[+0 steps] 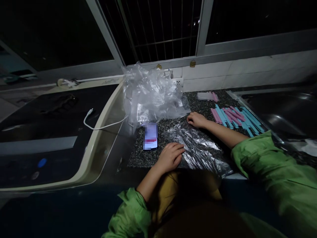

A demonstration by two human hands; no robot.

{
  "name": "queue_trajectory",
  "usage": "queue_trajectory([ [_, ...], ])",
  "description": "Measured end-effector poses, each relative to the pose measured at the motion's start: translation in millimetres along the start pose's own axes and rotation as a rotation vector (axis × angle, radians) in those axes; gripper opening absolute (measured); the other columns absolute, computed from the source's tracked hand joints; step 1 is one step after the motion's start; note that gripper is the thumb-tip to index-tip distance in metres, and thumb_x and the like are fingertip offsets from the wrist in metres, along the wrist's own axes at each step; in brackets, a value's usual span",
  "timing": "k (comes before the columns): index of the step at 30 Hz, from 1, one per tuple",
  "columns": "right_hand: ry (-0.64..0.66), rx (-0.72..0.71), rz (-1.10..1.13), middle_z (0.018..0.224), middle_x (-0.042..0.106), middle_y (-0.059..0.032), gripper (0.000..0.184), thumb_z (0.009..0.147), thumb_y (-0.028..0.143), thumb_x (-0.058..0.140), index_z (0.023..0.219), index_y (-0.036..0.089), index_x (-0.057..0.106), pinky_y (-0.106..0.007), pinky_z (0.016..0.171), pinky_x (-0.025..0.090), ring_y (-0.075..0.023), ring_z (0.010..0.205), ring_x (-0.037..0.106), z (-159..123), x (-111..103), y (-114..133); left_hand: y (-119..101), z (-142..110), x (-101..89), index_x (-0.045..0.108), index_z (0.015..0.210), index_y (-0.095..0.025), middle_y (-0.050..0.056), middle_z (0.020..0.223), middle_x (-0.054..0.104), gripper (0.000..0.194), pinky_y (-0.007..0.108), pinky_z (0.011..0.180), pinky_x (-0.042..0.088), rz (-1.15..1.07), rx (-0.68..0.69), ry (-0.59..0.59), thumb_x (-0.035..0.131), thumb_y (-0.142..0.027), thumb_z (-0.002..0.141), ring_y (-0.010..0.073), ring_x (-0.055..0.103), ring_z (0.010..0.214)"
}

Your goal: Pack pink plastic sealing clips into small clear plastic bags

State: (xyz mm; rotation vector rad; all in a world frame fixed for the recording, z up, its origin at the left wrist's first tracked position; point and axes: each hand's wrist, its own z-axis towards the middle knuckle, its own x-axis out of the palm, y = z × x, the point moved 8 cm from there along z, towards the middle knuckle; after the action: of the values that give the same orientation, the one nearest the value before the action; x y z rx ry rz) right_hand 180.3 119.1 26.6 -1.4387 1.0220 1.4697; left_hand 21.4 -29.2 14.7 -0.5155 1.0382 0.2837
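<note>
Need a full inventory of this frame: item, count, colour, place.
Flat plastic: layers uncountable, clear, counter's front edge
Crumpled plastic: one heap, clear, below window
Phone: 1, pale lit screen, left of flat plastic
Strips: many, pink and light blue, beside sink
Small packet: 1, white and pink, behind strips
Cable: 1, white, across appliance's edge
Appliance: 1, dark top, cream rim, left
Socket: 1, white, wall behind heap
Window: 1, grey frame, back
Sink: 1, dark metallic, right
Counter: 1, speckled black, centre
Left hand: 1, bare, on flat plastic's near-left side
Right hand: 1, bare, at its far edge
Sleeves: 2, green, on the arms
</note>
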Motion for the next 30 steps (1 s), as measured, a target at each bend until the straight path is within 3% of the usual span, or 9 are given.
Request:
queue_trajectory([
  [4,-0.027,0.030,-0.048,0.098,0.064,-0.0111,0.023,0.085,0.021,0.046,0.093,0.016,0.067,-0.030,0.081,0.041,-0.0222,0.097,0.053,5,-5,-4,-5,-1,5.2,0.064,0.103,-0.021,0.005,0.117,0.064,0.027,0.041,0.094,0.042,-0.031,0.006,0.076,0.050,-0.035,0.085,0.0202,0.055,0.107],
  [10,-0.066,0.062,-0.085,0.102,0.063,-0.0138,0.026,0.085,0.022,0.044,0.098,0.014,0.066,-0.033,0.084,0.040,-0.0253,0.098,0.052,3,-19,-17,4,1,3.9,0.064,0.105,-0.019,0.007,0.120,0.062,0.031,0.042,0.093,0.043,0.011,-0.066,0.032,0.053,-0.038,0.084,0.0223,0.055,0.108],
  [15,-0.009,-0.068,-0.060,0.110,0.063,-0.0088,0.029,0.087,0.022,0.042,0.107,0.017,0.062,-0.029,0.091,0.037,-0.0212,0.106,0.051,13,-20,18,-1,0,6.7,0.062,0.109,-0.021,0.008,0.120,0.062,0.037,0.040,0.093,0.043,0.036,-0.006,0.043,0.055,-0.044,0.081,0.0218,0.055,0.108],
  [19,0.100,-0.117,-0.059,0.107,0.066,-0.0074,0.027,0.082,0.025,0.052,0.105,0.021,0.064,-0.029,0.083,0.040,-0.0218,0.102,0.056,27,-10,43,-2,-2,8.6,0.064,0.106,-0.022,0.006,0.117,0.064,0.037,0.039,0.092,0.044,0.043,0.002,0.063,0.054,-0.047,0.081,0.0217,0.056,0.107],
  [25,0.191,-0.077,-0.077,0.088,0.071,-0.0078,0.018,0.077,0.025,0.057,0.088,0.019,0.069,-0.026,0.067,0.040,-0.0207,0.082,0.063,35,0,47,-1,-1,8.3,0.064,0.105,-0.021,0.006,0.118,0.064,0.036,0.038,0.090,0.045,0.046,-0.012,0.072,0.055,-0.046,0.081,0.0212,0.056,0.106],
  [30,0.131,-0.086,-0.097,0.092,0.070,-0.0083,0.021,0.080,0.023,0.050,0.091,0.020,0.069,-0.027,0.068,0.040,-0.0219,0.087,0.061,36,-13,46,-5,0,5.9,0.061,0.111,-0.021,0.008,0.118,0.063,0.039,0.039,0.092,0.044,0.040,0.031,0.055,0.053,-0.045,0.082,0.0212,0.054,0.109],
])
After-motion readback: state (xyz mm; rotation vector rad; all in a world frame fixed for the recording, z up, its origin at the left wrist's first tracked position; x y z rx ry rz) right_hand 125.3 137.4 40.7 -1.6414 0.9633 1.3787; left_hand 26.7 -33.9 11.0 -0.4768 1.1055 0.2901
